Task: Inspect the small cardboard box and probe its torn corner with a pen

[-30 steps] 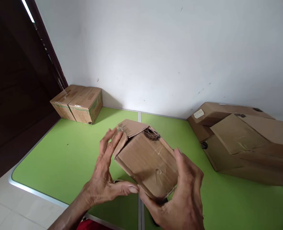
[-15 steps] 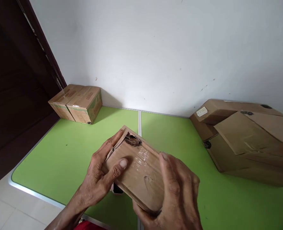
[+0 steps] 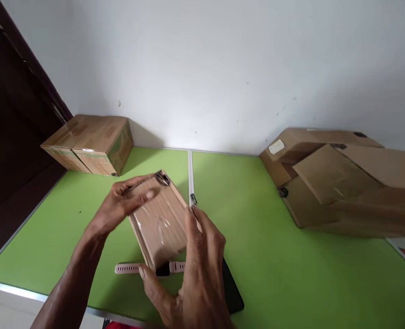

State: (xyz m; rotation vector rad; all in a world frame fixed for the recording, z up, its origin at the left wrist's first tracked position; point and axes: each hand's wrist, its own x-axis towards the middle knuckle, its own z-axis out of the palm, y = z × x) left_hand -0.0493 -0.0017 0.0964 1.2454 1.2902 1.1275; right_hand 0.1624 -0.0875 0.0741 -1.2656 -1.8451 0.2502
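Toward the far left corner of the green surface (image 3: 68, 228) sit two sealed brown cardboard cartons (image 3: 91, 144), side by side against the white wall. Nearer the front edge, slightly left of the middle, the left hand (image 3: 122, 205) lies with spread fingers over the far left end of a small flat brown cardboard box wrapped in clear tape (image 3: 159, 219), thumb on its top face. The box is held tilted just above the surface, and the right hand (image 3: 195, 274) clasps its near right edge from below and the side, so both hands are clamped on it, one at each end. It looks light and fairly stiff, though a torn, dark patch at its far corner suggests the card is weak there; the glossy tape is likely slippery, so the bare cardboard edges are the surer places to hold. Under the box lies a pale pink wristwatch with a dark face (image 3: 147, 268), its middle partly hidden, and a flat black object (image 3: 233, 292) mostly covered by the right hand, too hidden to identify. At the right edge rests a large open brown cardboard box (image 3: 342, 187), cut off by the frame.
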